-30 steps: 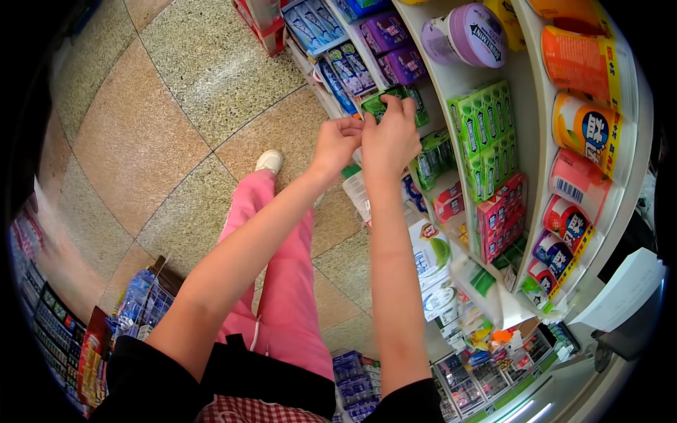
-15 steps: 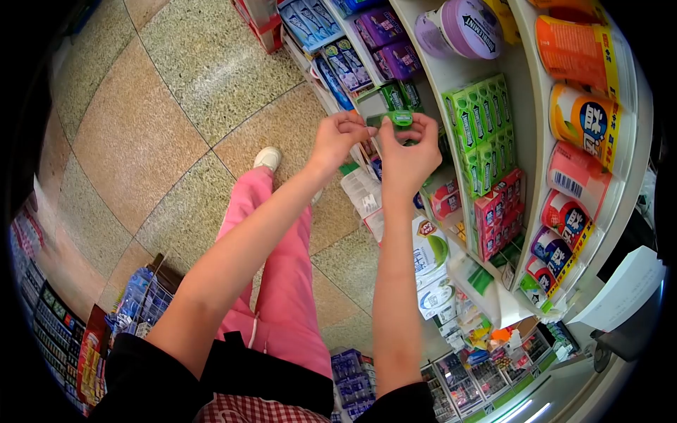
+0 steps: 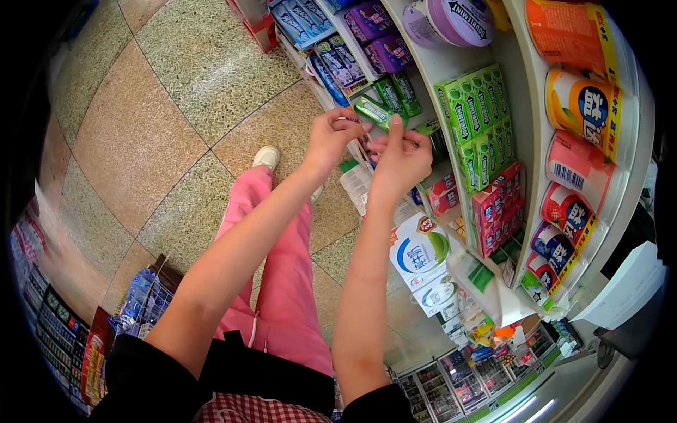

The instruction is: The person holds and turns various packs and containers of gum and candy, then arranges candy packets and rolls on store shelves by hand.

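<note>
Watching upper-centre, I can't tell if the half-curled right hand [image 3: 404,156] grips the green pack [image 3: 373,111]. Slipping fingertips could drop it; the partly open left hand [image 3: 333,141] seems empty.

Two hands [image 3: 405,156]; one held green pack [image 3: 374,111]; two purple packs [image 3: 389,53].

Lower end of the green gum pack [image 3: 372,111] up mid-frame is kinda covered by the right hand [image 3: 403,156]. Purple tub [image 3: 457,22] gets chopped by the top edge, one shoe [image 3: 316,194] is mostly blocked by the pink trousers [image 3: 285,282], and stuff on the racks [image 3: 451,379] at bottom right is way too tiny to be made out
</note>
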The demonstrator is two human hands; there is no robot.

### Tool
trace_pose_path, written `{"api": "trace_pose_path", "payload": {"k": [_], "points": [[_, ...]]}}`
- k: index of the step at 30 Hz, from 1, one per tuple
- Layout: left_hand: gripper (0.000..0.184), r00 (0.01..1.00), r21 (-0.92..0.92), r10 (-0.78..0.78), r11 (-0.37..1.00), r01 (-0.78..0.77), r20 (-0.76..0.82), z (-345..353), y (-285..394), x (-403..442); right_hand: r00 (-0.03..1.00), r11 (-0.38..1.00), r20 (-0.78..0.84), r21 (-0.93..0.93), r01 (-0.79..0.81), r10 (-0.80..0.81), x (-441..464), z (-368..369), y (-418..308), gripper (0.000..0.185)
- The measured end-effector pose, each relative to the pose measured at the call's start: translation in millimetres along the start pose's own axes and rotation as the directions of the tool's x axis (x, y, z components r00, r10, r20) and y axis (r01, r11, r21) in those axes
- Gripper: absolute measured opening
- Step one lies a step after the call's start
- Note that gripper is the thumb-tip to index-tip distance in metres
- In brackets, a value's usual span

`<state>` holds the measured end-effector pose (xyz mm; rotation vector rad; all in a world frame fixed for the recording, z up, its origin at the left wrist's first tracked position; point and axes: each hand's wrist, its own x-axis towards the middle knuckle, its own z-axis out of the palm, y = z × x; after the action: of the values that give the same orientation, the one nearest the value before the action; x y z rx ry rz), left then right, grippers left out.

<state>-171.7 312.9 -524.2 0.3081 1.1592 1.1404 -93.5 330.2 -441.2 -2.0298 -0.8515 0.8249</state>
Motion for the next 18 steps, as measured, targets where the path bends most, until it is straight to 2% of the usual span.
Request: {"api": "trace_pose_path", "payload": {"k": [6,9,12,15,18], "points": [[0.019,0.999,0.047,0.041,0.998,-0.040,-0.011,0,-4,2,0.994,0.921,0.107,-0.385,0.055,-0.014,10,-9,-4,0.025],[0.018,0.999,0.043,0.040,0.998,-0.039,-0.024,2,-4,3,0.989,0.894,0.147,-0.439,0.094,-0.031,14,-12,1,0.020],[0.018,0.999,0.017,0.029,0.999,-0.029,-0.043,4,-2,2,0.987,0.855,0.144,-0.500,0.139,-0.077,10,-14,6,0.025],[0.018,0.997,0.074,0.023,0.997,-0.017,-0.075,5,-3,7,0.985,0.856,0.170,-0.508,0.091,-0.003,2,-15,5,0.048],[0.019,0.996,0.128,0.023,0.992,-0.012,-0.089,5,-3,8,0.944,0.911,0.289,-0.410,-0.028,0.160,-3,-16,-13,0.073]]}}
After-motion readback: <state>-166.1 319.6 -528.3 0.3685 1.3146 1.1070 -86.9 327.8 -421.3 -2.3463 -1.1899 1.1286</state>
